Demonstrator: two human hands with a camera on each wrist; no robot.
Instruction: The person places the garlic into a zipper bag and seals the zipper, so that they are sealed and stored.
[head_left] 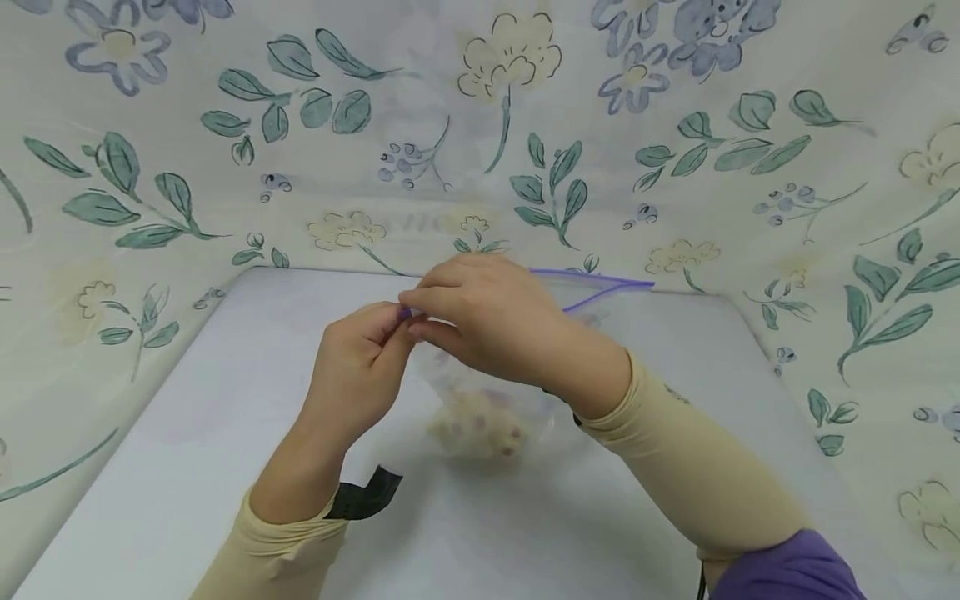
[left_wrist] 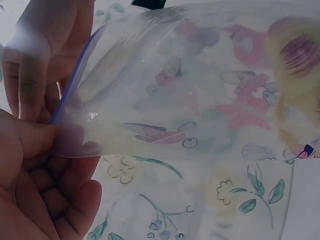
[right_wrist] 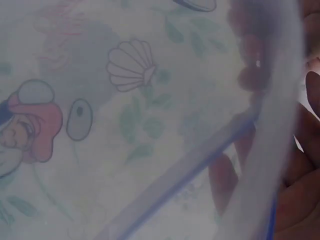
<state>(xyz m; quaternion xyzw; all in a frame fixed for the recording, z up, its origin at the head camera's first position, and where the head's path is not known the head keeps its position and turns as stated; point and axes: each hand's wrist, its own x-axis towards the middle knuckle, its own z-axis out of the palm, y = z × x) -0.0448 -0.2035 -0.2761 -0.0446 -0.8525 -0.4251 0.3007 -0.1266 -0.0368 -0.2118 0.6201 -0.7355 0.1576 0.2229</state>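
A clear zip-top bag [head_left: 547,400] with a purple seal [head_left: 592,273] hangs upright from both hands above the table. Its film carries cartoon prints, including a shell [right_wrist: 131,66]. Low inside sits a cream, soft-looking thing [head_left: 480,425] with pinkish-brown patches; the film blurs its kind. My left hand [head_left: 356,367] pinches the bag's left top corner between thumb and fingers. Right beside it, my right hand [head_left: 495,312] grips the seal by thumb and forefinger, its other fingers partly hidden. Towards the right end, the two purple strips stand apart and meet at the corner.
Beneath the hands spreads a white table [head_left: 262,392]. A floral cloth [head_left: 420,125] rises along its back and sides. Black tape [head_left: 367,493] sticks out from the left wrist.
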